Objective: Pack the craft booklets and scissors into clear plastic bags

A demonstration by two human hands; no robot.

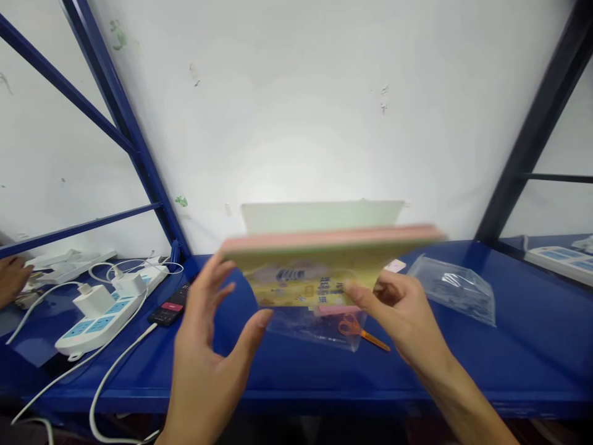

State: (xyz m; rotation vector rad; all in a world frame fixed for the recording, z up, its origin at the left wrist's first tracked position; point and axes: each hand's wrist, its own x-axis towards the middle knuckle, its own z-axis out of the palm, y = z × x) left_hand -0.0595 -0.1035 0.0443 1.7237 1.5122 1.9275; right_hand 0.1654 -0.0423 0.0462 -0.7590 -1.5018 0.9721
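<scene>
A flat pack of coloured paper [324, 259], yellow printed cover with pink and green sheets at its top, is held up over the blue shelf [463, 364], blurred by motion. My right hand [398, 315] grips its lower right edge with thumb and fingers closed on it. My left hand [208, 346] hovers just left of the pack, fingers spread and thumb out, holding nothing. Under the pack lies a clear plastic bag [315, 330] with small orange scissors [359, 329] beside it.
A second clear bag [451, 287] lies to the right. At left are a white power strip [109, 309] with plugged chargers and cables, and a black phone [170, 307]. Another person's hand [12, 278] shows at the far left edge. Blue rack posts rise on both sides.
</scene>
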